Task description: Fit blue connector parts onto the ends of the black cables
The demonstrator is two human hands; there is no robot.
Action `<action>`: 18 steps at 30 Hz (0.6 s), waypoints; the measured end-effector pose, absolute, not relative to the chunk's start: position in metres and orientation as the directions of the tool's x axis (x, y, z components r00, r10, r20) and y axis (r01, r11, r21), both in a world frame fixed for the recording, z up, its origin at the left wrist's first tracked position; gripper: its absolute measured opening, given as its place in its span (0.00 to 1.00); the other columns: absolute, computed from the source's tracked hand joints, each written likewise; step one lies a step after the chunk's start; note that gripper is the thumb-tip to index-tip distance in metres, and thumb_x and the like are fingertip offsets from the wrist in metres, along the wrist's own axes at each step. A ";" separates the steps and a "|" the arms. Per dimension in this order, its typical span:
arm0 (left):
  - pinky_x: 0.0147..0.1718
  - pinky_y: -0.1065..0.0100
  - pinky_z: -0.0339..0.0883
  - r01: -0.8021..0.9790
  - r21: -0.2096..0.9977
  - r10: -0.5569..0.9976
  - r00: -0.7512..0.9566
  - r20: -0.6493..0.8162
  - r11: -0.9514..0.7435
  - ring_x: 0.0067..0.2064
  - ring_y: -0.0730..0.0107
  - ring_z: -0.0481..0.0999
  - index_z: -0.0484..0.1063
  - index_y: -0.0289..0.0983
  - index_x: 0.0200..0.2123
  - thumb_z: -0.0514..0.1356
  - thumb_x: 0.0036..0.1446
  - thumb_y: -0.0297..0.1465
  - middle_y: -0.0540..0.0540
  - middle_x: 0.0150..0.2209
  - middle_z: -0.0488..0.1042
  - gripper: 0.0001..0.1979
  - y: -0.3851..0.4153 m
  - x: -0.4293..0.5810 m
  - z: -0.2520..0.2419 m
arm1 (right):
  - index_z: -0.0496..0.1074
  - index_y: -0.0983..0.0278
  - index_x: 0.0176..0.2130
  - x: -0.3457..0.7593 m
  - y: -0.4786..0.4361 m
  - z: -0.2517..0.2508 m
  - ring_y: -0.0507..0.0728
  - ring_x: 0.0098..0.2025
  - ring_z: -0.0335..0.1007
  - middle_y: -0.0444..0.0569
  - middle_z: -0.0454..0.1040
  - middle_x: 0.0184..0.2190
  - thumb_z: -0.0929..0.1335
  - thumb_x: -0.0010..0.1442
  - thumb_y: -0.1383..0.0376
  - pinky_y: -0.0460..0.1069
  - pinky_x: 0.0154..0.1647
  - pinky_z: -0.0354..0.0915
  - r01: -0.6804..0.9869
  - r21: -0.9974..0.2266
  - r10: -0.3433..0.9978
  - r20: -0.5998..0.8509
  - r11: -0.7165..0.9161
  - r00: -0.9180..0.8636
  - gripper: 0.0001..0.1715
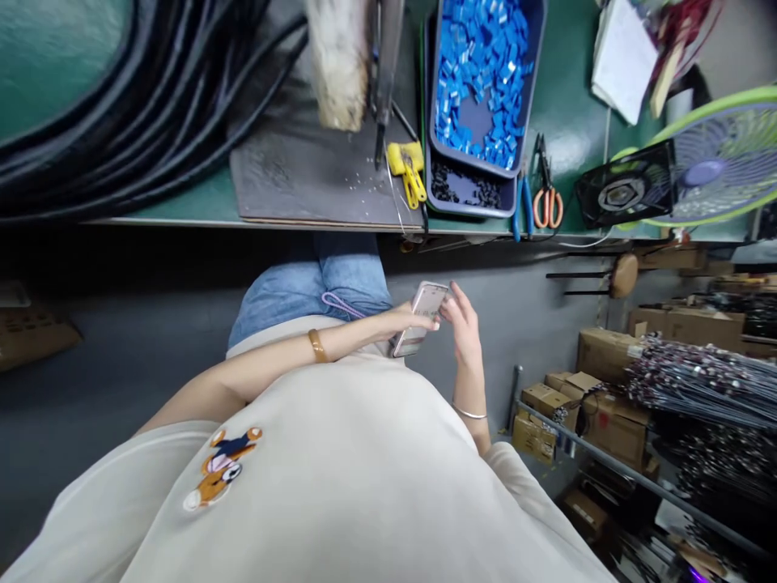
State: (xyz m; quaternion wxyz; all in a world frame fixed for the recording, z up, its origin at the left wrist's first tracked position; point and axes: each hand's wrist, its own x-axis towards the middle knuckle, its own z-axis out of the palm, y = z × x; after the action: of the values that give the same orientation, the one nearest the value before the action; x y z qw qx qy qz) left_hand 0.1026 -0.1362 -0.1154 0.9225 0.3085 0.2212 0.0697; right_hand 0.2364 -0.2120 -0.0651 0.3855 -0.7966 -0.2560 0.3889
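Note:
Over my lap, my left hand (408, 318) is closed round a phone (428, 300) with a pale case and a lit screen. The phone is tilted, and a purple cord (340, 304) hangs near it. My right hand (462, 320) is at the phone's right side, its fingers apart and holding nothing; the fingertips are close to the screen edge, and whether they touch it I cannot tell. Both hands are below the front edge of the green bench (206, 198).
Black cables (182, 105) lie on the left of the bench. Blue parts fill a bin (531, 89); beside it are a yellow clip (405, 162), orange-handled scissors (548, 206), blue-handled pliers (527, 206) and a fan (704, 170). Cardboard boxes (607, 352) and a metal rail (631, 470) are at right.

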 end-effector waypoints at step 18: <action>0.57 0.53 0.67 0.201 0.847 0.478 0.751 -0.455 0.491 0.54 0.54 0.76 0.60 0.38 0.66 0.65 0.50 0.41 0.37 0.54 0.74 0.41 -0.096 0.013 -0.102 | 0.68 0.65 0.54 0.360 -0.111 -0.101 0.57 0.51 0.72 0.52 0.72 0.53 0.68 0.65 0.55 0.58 0.52 0.72 0.541 -0.627 0.729 -0.063 -0.560 0.681 0.23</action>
State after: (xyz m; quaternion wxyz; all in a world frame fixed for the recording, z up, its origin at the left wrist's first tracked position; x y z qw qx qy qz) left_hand 0.0130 -0.0956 -0.1017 0.7930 0.4968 0.3417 0.0871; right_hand 0.3600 -0.1107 -0.1007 0.2938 -0.8685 -0.3658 0.1601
